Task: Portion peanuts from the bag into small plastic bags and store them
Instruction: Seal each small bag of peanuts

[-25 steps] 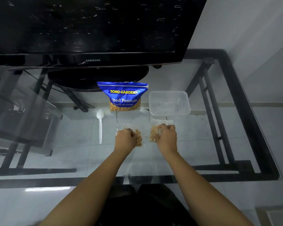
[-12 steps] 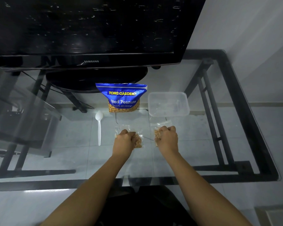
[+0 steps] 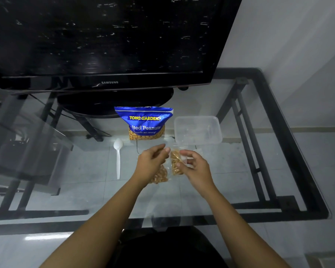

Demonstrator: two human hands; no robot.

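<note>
While the right hand (image 3: 193,165) is pinching 1 small peanut bag (image 3: 176,163) upright by its top, the left hand (image 3: 153,161) is hovering loosely uncurled, holding nothing, over the other filled bag (image 3: 160,176). The clear container (image 3: 198,130) is waiting at 1 o'clock; keeping the pinch on the seal should be preventing spills during the transfer.

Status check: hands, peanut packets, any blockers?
Right hand pinching one small peanut bag. Left hand over the second filled bag, grip unclear. Clear container open, path unobstructed.
</note>
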